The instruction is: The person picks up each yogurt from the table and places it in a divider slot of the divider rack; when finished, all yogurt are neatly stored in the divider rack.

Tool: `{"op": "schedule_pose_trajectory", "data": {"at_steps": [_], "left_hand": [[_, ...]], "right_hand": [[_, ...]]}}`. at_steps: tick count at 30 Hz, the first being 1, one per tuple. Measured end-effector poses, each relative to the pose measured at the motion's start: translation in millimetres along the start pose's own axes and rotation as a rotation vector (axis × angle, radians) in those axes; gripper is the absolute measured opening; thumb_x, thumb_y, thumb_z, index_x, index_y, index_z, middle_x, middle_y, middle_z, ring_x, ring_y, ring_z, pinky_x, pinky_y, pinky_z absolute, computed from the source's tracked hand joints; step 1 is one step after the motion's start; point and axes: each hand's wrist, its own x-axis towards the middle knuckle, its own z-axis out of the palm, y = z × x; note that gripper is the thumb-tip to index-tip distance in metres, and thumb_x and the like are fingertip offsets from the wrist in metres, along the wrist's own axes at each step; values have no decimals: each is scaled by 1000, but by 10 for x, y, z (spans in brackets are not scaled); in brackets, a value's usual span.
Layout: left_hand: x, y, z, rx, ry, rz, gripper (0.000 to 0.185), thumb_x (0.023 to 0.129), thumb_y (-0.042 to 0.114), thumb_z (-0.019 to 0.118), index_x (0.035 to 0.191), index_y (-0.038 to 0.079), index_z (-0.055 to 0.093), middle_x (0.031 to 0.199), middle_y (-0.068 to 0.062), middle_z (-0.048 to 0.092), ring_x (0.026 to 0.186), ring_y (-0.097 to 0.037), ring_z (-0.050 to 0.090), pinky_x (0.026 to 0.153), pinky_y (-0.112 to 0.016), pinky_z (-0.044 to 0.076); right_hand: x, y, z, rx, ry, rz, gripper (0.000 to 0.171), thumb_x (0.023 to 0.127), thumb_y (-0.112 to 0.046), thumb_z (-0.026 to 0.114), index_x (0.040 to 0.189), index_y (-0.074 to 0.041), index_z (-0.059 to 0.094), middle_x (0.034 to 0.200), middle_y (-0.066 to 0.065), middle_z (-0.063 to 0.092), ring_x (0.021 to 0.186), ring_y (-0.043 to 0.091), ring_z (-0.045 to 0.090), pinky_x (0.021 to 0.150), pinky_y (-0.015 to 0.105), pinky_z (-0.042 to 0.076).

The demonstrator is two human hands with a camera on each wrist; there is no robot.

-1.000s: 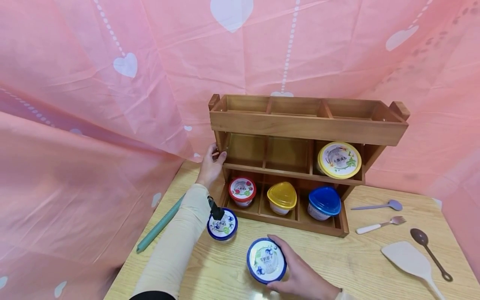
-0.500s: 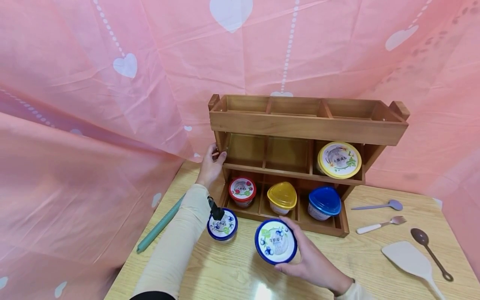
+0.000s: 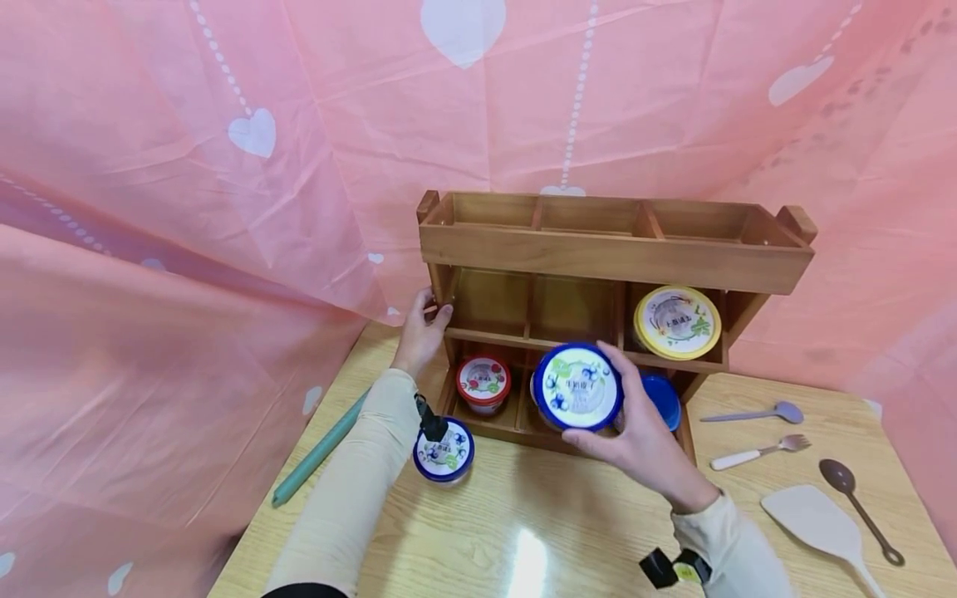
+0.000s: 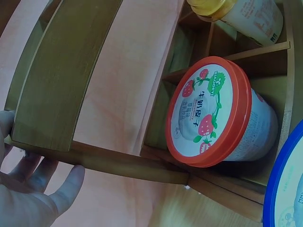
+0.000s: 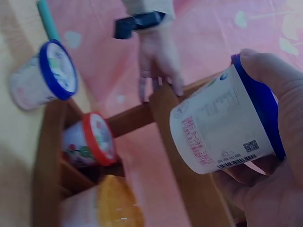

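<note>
Blue-lidded cup (image 3: 576, 387) in right hand (image 3: 641, 440) hovers before rack (image 3: 613, 253) middle shelf edge.

Purple spoon (image 3: 755, 411), fork (image 3: 758, 449), spatula (image 3: 818, 522) on table (image 3: 568, 531).

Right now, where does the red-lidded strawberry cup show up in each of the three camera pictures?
Head: red-lidded cup sits in the bottom-left compartment, left of centre.
Left wrist: it fills the centre-right, lid facing the camera.
Right wrist: it lies at lower left.
Shared landmark: the wooden rack around it.
</note>
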Motion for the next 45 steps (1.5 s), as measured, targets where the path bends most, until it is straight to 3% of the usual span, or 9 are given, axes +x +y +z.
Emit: {"op": "schedule_pose_trajectory", "data": {"at_steps": [3, 6, 8, 17, 23, 33, 45], "left_hand": [[-10, -3, -5, 0, -8, -5, 47, 102, 20, 54, 146, 12, 39, 147, -12, 45, 133, -31, 47, 111, -44, 43], [-20, -13, -6, 1, -12, -15, 47, 102, 21, 54, 146, 14, 39, 147, -11, 44, 134, -29, 47, 111, -44, 42], [-27, -21, -5, 6, -13, -18, 47, 102, 22, 53, 147, 15, 38, 148, -11, 44, 134, -29, 46, 111, -43, 42], [-29, -29, 13, 4, -9, -28, 46, 102, 22, 54, 146, 15, 39, 147, -11, 44, 133, -29, 47, 111, -44, 43], [-18, -38, 22, -11, -8, -13, 47, 102, 20, 53, 146, 13, 39, 146, -13, 45, 133, -31, 47, 111, -45, 42], [-12, -25, 20, -11, -13, -14, 47, 102, 20, 54, 146, 12, 39, 147, -14, 44, 134, -31, 47, 110, -45, 43], [-5, -13, -1, -7, -8, -14, 47, 103, 21, 53, 147, 13, 38, 147, -12, 44, 133, -31, 48, 110, -45, 43]], "right_hand": [[151, -32, -73, 5, 30, 5, 113, 76, -21, 86, 157, -33, 8, 150, 14, 35, 127, 33, 47, 100, 30, 48], [293, -51, -118, -7, 64, 4, 111, 78, -23, 85, 156, -33, 8, 150, 13, 34, 129, 33, 46, 106, 52, 42], [370, -56, -131, -1, 83, 9, 110, 78, -24, 85, 156, -33, 8, 151, 13, 33, 131, 34, 43, 107, 60, 37], [689, 8, -84, 20, 187, 12, 109, 79, -28, 84, 157, -22, 7, 155, 13, 25, 140, 32, 32, 117, 57, 26], [873, 73, -32, 6, 250, 44, 107, 79, -33, 83, 156, -21, 9, 154, 13, 27, 141, 30, 33, 120, 52, 24], [1012, 218, 63, -19, 255, 44, 106, 80, -29, 83, 156, -19, 9, 154, 16, 26, 142, 34, 33, 120, 52, 24], [1055, 231, 114, -44, 258, 77, 110, 78, -27, 84, 157, -16, 7, 155, 21, 23, 143, 38, 29, 121, 53, 22]]}}
